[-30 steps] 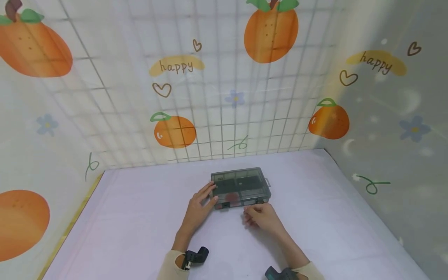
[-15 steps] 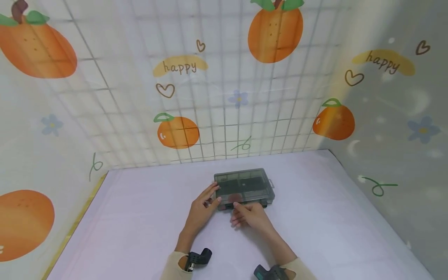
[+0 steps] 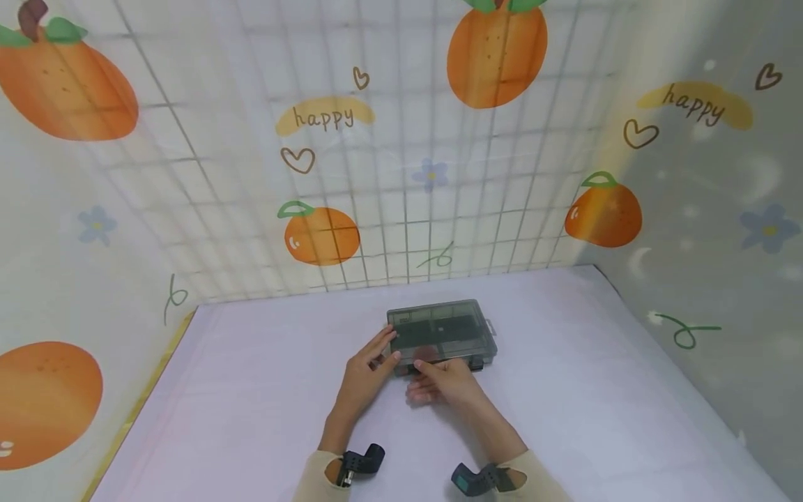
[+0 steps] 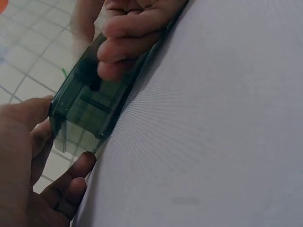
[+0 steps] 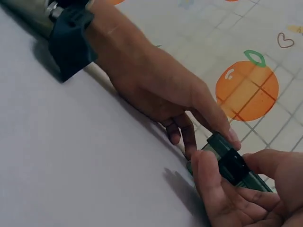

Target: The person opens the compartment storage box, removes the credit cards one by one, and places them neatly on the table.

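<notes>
A dark translucent plastic storage box [image 3: 461, 329], divided inside, lies with its lid down on the white table. My left hand [image 3: 360, 380] grips its left end, thumb at the front corner and fingers along the side. In the left wrist view, those fingers reach down around the green-tinted end wall [image 4: 90, 111]. My right hand [image 3: 453, 382] is at the box's front edge, its thumb touching the top of a black latch [image 5: 233, 165]. The other right fingers are loosely bent in front of the box. A reddish patch [image 3: 426, 353] shows on the lid near the front.
White cloth covers the table [image 3: 263, 390] around the box. Behind it stands a curtain [image 3: 389, 195] printed with oranges and a grid, with more cloth at both sides. Each wrist carries a black camera [image 3: 360, 465].
My right hand has moved left along the box's front, from near the right latch to the left one. The left hand keeps its hold. The whole view has shifted slightly.
</notes>
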Demonstrator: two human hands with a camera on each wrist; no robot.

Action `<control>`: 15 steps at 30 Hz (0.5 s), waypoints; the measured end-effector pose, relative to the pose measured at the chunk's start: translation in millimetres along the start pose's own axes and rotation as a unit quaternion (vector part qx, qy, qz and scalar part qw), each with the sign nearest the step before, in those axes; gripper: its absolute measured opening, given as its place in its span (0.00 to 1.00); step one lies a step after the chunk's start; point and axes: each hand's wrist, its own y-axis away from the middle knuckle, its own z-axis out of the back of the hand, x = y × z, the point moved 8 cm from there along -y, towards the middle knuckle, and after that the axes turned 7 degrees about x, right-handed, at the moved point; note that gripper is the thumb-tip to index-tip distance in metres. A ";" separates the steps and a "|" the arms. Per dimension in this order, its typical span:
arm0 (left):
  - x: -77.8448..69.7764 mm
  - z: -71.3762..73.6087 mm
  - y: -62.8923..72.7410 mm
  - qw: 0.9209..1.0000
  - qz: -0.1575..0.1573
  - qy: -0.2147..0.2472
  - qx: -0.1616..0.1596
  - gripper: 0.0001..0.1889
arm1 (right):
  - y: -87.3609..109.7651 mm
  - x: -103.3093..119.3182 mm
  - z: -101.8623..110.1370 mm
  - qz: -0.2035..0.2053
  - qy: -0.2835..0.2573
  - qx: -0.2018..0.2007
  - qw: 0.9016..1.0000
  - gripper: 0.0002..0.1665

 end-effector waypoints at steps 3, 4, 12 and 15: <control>-0.8 0.1 -2.7 1.000 0.007 0.002 0.004 0.28 | 0.3 7.1 0.0 0.032 0.025 0.006 0.999 0.14; -0.6 -0.1 -2.8 1.000 0.010 0.002 0.006 0.28 | 0.9 8.0 0.2 0.040 0.043 0.006 0.998 0.12; 4.6 -3.6 3.0 0.999 0.034 0.016 0.024 0.28 | 14.0 12.7 14.5 0.068 0.261 -0.025 0.963 0.11; 5.6 -4.6 2.7 0.999 0.042 0.014 0.027 0.26 | 22.7 20.8 20.6 0.093 0.320 -0.026 0.942 0.11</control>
